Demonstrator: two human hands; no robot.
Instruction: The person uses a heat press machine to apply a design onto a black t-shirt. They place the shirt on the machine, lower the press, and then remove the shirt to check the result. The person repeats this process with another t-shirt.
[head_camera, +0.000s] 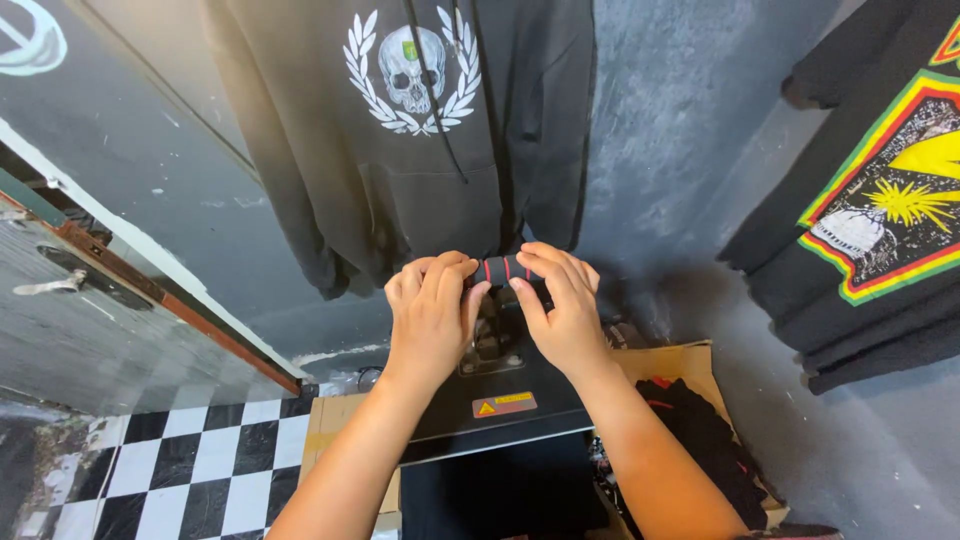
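Both my hands grip a black foam handle with thin red rings (503, 269), the lever bar of a black heat press (500, 395). My left hand (432, 310) wraps the left end of the handle. My right hand (562, 305) wraps the right end, so only the short middle section shows between them. The press's upper plate sits below the handle and carries a small orange warning sticker (504, 404). A dark fabric piece (500, 490) lies on the lower bed, under the raised plate.
A black hoodie with a white skull-and-laurel print (410, 130) hangs on the grey wall behind the press. A black shirt with a bright printed panel (880, 230) hangs at right. A cardboard box (690, 365) of dark clothes stands at right. Checkered floor (200, 460) and a door (90, 310) lie left.
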